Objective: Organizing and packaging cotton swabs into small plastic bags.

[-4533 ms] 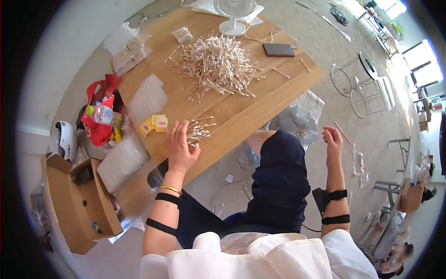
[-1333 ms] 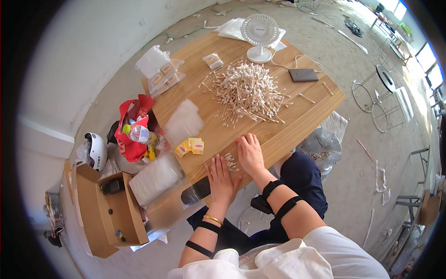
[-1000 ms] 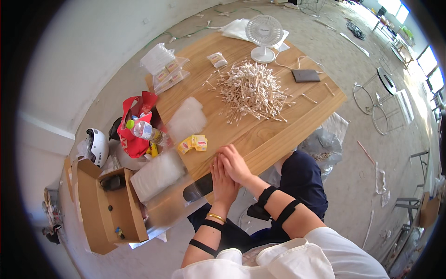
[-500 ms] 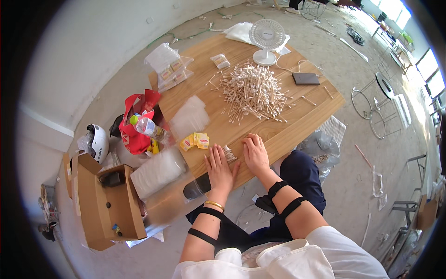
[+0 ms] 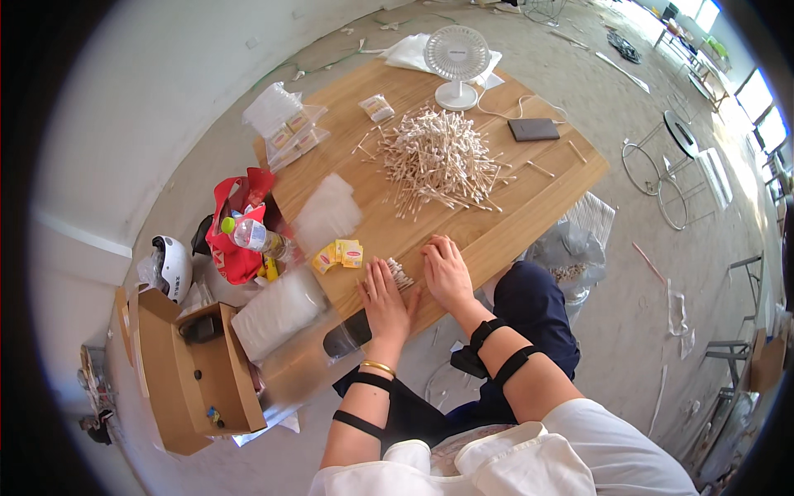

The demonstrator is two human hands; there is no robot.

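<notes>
A small row of cotton swabs (image 5: 400, 274) lies near the table's front edge, between my two hands. My left hand (image 5: 386, 302) rests over the left side of this row, its fingers stretched out and the thumb pointing toward my right hand. Part of the row is hidden under it. To the right of the swabs, my right hand (image 5: 448, 275) lies on the tabletop with fingers extended and slightly bent, apparently holding nothing. Just left of my left hand are several yellow-and-white cards (image 5: 351, 253). Farther back is a big loose heap of cotton swabs (image 5: 442, 161).
Clear plastic bags (image 5: 328, 211) lie flat at the left. Behind the heap stand a white fan (image 5: 456, 58) and a dark flat box (image 5: 533, 130) with a cable. Plastic boxes (image 5: 291, 136) sit at the back left. A bottle (image 5: 252, 236) and open carton (image 5: 194, 376) are beside the table.
The whole view has shifted slightly, with the table sliding a little to the left. Both hands keep nearly the same place, and slightly more of the small swab row shows beside my left hand.
</notes>
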